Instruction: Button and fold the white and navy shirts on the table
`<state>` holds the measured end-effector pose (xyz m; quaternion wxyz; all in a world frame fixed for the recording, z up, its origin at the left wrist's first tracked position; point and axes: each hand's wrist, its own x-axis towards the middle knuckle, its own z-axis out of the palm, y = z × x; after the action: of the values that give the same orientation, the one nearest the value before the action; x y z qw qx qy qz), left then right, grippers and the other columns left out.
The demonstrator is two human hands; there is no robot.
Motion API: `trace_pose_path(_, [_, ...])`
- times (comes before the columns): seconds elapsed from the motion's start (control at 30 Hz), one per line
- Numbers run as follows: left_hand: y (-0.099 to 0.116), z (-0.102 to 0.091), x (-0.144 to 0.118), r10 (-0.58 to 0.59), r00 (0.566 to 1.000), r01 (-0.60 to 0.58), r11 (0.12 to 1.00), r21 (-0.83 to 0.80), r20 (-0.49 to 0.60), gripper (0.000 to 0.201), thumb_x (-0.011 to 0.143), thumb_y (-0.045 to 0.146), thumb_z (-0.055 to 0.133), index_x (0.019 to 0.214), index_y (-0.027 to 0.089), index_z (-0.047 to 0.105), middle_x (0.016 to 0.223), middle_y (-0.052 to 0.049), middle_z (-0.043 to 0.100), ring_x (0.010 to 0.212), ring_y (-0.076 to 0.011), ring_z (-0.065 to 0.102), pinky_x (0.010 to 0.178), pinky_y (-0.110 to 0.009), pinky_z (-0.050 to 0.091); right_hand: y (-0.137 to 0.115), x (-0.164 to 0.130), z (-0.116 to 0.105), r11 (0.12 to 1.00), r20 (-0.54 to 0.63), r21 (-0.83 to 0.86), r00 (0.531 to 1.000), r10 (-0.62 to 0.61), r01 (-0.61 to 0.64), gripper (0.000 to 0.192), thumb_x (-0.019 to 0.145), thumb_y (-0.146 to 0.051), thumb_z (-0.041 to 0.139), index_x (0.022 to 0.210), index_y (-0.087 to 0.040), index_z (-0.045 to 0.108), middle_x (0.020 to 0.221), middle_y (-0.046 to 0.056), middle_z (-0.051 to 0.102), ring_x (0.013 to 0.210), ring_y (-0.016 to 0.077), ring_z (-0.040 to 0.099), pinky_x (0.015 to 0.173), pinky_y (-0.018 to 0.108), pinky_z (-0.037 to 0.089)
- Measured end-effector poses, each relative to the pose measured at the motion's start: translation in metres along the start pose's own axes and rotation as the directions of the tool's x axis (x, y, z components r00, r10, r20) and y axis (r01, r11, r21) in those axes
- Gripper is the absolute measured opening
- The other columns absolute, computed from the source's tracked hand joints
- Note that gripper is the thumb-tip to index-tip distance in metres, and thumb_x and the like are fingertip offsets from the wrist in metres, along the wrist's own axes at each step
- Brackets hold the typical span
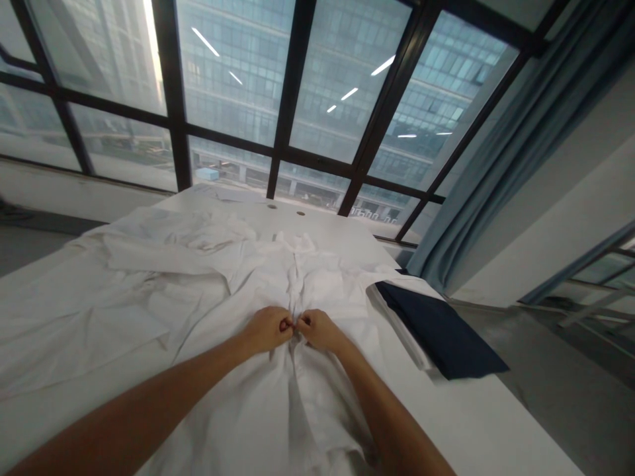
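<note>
A white shirt [307,277] lies spread flat on the white table [476,423], collar toward the window, its front placket running up the middle. My left hand [268,328] and my right hand [320,330] meet knuckle to knuckle on that placket, each pinching the fabric at the shirt's front opening. The fingertips are curled in, so the exact spot between them is hidden. More white cloth [99,291] lies rumpled to the left of the shirt.
A folded dark navy garment [441,327] rests on a white one at the table's right edge. Behind the table stand large black-framed windows [282,112], with a blue curtain [501,178] at the right. Grey floor lies to the right.
</note>
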<state>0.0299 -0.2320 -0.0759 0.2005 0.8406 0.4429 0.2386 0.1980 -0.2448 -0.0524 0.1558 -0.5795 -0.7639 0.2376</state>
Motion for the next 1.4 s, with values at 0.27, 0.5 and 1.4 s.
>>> trace_pose_path(0.27, [0.004, 0.006, 0.006, -0.164, 0.986, 0.165, 0.979, -0.116, 0.018, 0.020, 0.078, 0.026, 0.054, 0.069, 0.016, 0.069, 0.065, -0.001, 0.065, 0.062, -0.0140, 0.057, 0.056, -0.023, 0.032, -0.003, -0.003, -0.001, 0.992, -0.077, 0.117, 0.995, 0.065, -0.056, 0.027, 0.085, -0.028, 0.046, 0.070, -0.014, 0.063, 0.059, 0.000, 0.061, 0.050, 0.0096, 0.056, 0.049, 0.018, 0.034])
trace_pose_path(0.5, [0.010, 0.007, 0.002, -0.202, 0.979, 0.194, 0.963, -0.186, -0.025, 0.014, 0.072, 0.025, 0.060, 0.074, 0.017, 0.072, 0.067, -0.001, 0.069, 0.063, -0.0139, 0.060, 0.058, -0.022, 0.037, -0.004, -0.003, -0.006, 0.996, -0.097, -0.059, 0.994, 0.056, -0.061, 0.031, 0.081, -0.022, 0.047, 0.053, -0.015, 0.057, 0.045, -0.001, 0.054, 0.046, 0.0091, 0.050, 0.046, 0.019, 0.028])
trace_pose_path(1.4, [-0.037, -0.053, 0.011, 0.033, 0.999, -0.034, 0.985, -0.167, -0.006, 0.016, 0.076, 0.023, 0.041, 0.071, 0.019, 0.056, 0.088, -0.003, 0.064, 0.086, -0.0162, 0.058, 0.080, -0.026, 0.044, 0.052, 0.001, -0.046, 0.972, -0.245, -0.158, 0.960, 0.134, -0.176, 0.027, 0.081, -0.033, 0.052, 0.071, -0.015, 0.069, 0.069, 0.003, 0.066, 0.066, 0.0145, 0.058, 0.062, 0.023, 0.040])
